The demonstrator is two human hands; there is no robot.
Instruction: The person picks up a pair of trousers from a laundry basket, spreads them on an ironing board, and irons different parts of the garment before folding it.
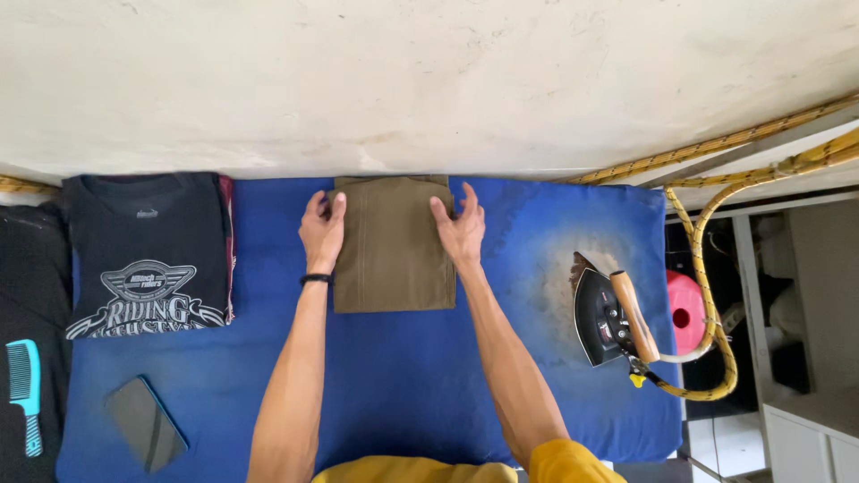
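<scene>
A person presses both hands onto the sides of a folded olive-brown garment [392, 246] lying at the far middle of a blue padded ironing surface [403, 376], close against a pale wall [429, 80]. The left hand [322, 231] lies flat on the garment's left edge, fingers extended and slightly curled over the cloth; the right hand [460, 231] rests the same way on the right edge, neither closed around anything. A black band [316, 279] circles the left wrist. To the left sits a folded stack topped by a black printed T-shirt [148, 255], with a dark phone [146, 423] and a turquoise comb [26, 383] nearer the viewer. To the right, well apart from the hands, a black iron with a wooden handle [613, 313] lies on a scorched patch, its yellow braided cord [707, 268] looping upward
</scene>
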